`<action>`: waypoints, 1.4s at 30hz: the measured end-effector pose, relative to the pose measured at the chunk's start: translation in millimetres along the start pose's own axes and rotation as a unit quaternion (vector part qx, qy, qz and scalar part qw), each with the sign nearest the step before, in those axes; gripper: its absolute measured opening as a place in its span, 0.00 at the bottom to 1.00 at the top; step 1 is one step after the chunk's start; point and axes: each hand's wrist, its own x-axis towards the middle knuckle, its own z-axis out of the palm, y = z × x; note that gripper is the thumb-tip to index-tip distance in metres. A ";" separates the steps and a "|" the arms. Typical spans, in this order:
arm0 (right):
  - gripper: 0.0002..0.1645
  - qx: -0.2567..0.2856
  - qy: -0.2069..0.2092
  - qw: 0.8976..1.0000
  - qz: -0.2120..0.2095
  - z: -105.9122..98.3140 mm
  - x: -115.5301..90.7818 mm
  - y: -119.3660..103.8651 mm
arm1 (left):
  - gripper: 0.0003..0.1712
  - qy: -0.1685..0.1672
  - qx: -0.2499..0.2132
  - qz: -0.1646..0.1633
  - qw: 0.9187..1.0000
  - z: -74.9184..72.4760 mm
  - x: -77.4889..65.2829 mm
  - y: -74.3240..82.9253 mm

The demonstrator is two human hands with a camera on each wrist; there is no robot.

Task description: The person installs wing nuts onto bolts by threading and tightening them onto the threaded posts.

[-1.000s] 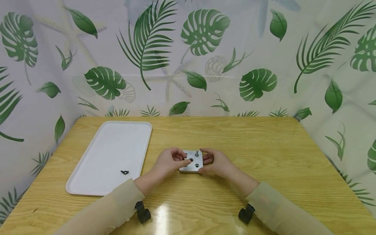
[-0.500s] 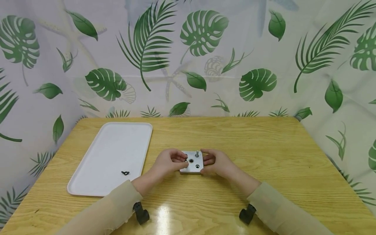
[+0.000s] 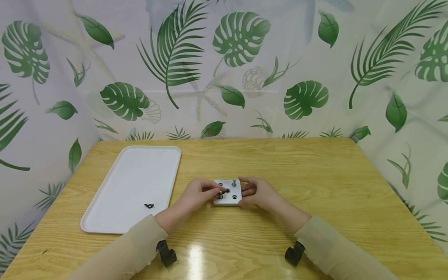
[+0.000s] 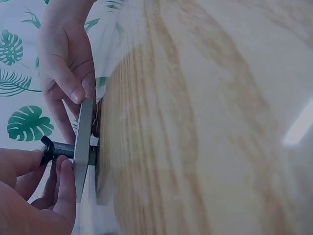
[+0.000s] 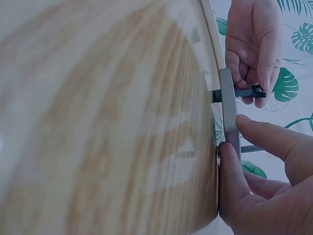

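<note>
A square metal plate (image 3: 228, 201) with several holes lies between the hands, held a little above the tabletop by feet or bolt heads beneath it. Two threaded bolts stand up through it: the far right bolt (image 3: 234, 182) is bare, and the near left bolt (image 4: 64, 150) carries a black wing nut (image 4: 47, 147) at its top. Thumb and fingers of the left hand (image 3: 200, 193) pinch that wing nut, partly covering it. On the opposite side, the right hand (image 3: 259, 193) grips the plate's right edge between thumb and fingers, seen closely in the right wrist view.
To the left lies a white tray (image 3: 140, 167) with another black wing nut (image 3: 149, 205) near its front right. The wooden table (image 3: 315, 175) meets a leaf-patterned cloth backdrop (image 3: 259, 109) at its far edge.
The left thumb and fingers have drawn back leftward from over the plate's middle, so the near left bolt and hole now show. The right hand keeps its grip on the plate.
</note>
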 end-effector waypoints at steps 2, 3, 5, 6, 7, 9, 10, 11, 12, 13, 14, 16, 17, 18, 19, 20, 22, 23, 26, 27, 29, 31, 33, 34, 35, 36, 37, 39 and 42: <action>0.49 0.000 0.000 1.000 0.000 -0.2 0.4 0.2 | 0.11 -0.001 -0.003 0.005 1.000 1.0 -0.5 0.6; 0.49 -0.001 0.001 1.000 0.000 -0.4 0.5 0.3 | 0.11 0.003 0.002 0.008 1.000 1.6 -0.8 0.9; 0.49 -0.002 -0.002 1.000 -0.001 -0.8 0.3 0.2 | 0.10 0.014 0.015 0.013 1.000 3.6 -1.4 1.6; 0.49 -0.004 -0.003 1.000 -0.001 -0.9 0.2 -0.4 | 0.10 0.020 0.022 0.015 0.999 4.8 -1.5 2.0; 0.49 -0.004 -0.004 1.000 -0.001 -1.0 0.1 -0.8 | 0.11 0.027 0.030 0.016 0.999 6.1 -1.6 2.2; 0.50 -0.006 -0.005 1.000 -0.003 -1.2 -0.3 -1.5 | 0.12 0.040 0.047 0.018 0.998 8.4 -1.5 2.6; 0.50 -0.008 -0.006 1.000 -0.003 -1.1 -0.7 -1.8 | 0.13 0.045 0.052 0.017 0.997 9.4 -1.7 3.0; 0.50 -0.010 -0.007 1.000 -0.003 -1.2 -1.1 -2.1 | 0.12 0.047 0.056 0.018 0.997 10.2 -1.5 3.2; 0.50 -0.008 -0.006 1.000 -0.002 -1.0 -1.1 -2.1 | 0.12 0.049 0.060 0.017 0.997 10.8 -1.2 3.3; 0.50 -0.007 -0.005 1.000 0.000 -0.7 -1.3 -1.6 | 0.11 0.050 0.062 0.016 0.997 11.2 -1.2 3.3; 0.50 -0.009 -0.006 1.000 0.001 -0.4 -1.6 -1.4 | 0.11 0.049 0.064 0.015 0.997 11.4 -1.2 3.4; 0.50 -0.009 -0.005 1.000 0.004 0.2 -1.8 -0.7 | 0.11 0.045 0.063 0.009 0.997 11.0 -1.2 4.1; 0.50 -0.008 -0.004 1.000 0.005 0.2 -1.9 -0.7 | 0.11 0.041 0.061 0.009 0.997 10.4 -0.9 4.4; 0.50 -0.007 -0.003 1.000 0.006 0.3 -1.7 -0.3 | 0.12 0.037 0.057 0.008 0.998 9.9 -0.8 4.9; 0.50 -0.008 -0.002 1.000 0.005 0.2 -1.7 -0.4 | 0.14 0.034 0.051 0.007 0.998 9.2 -0.5 5.4; 0.50 -0.008 -0.001 1.000 0.004 0.2 -1.4 0.0 | 0.15 0.029 0.045 0.005 0.999 8.4 -0.1 5.7; 0.50 -0.007 0.001 1.000 0.004 0.0 -0.7 0.5 | 0.17 0.024 0.032 0.004 0.999 6.9 0.4 6.1; 0.50 -0.005 0.001 1.000 0.003 -0.1 -0.4 0.7 | 0.17 0.021 0.025 0.005 0.999 6.0 0.6 5.8; 0.50 -0.004 -0.003 1.000 -0.003 0.2 0.3 1.4 | 0.17 0.016 0.015 0.004 1.000 3.9 -0.2 4.5; 0.50 -0.003 -0.004 1.000 -0.004 0.4 0.1 1.3 | 0.16 0.015 0.014 0.004 1.000 3.3 -0.8 3.6; 0.50 -0.004 -0.007 1.000 -0.007 0.3 -0.1 1.1 | 0.13 0.014 0.013 0.004 1.000 2.4 -1.8 2.5; 0.50 -0.004 -0.008 1.000 -0.006 0.6 -0.3 0.7 | 0.10 0.015 0.009 0.001 1.000 2.1 -2.1 1.2; 0.50 -0.003 -0.006 1.000 -0.001 1.1 0.2 0.9 | 0.08 0.018 0.003 -0.002 1.000 2.4 -1.9 0.0; 0.50 -0.005 -0.006 1.000 0.000 1.2 0.6 1.0 | 0.07 0.019 -0.002 -0.003 1.000 2.6 -1.6 -0.4; 0.50 -0.006 -0.004 1.000 0.003 1.3 0.8 0.9 | 0.07 0.019 -0.008 -0.004 1.000 2.8 -0.8 -1.2; 0.50 -0.007 -0.003 1.000 0.004 1.3 1.0 0.9 | 0.07 0.019 -0.013 -0.004 1.000 3.2 -0.5 -1.5; 0.50 -0.007 -0.004 1.000 0.005 1.2 1.3 0.8 | 0.07 0.018 -0.017 -0.004 1.000 3.4 0.1 -1.8; 0.50 -0.010 -0.002 1.000 0.008 0.8 1.2 0.6 | 0.07 0.017 -0.025 -0.002 1.000 3.7 0.5 -2.1; 0.50 -0.011 -0.003 1.000 0.005 -0.4 0.1 -0.3 | 0.08 0.021 -0.026 0.001 0.999 4.7 1.1 -1.6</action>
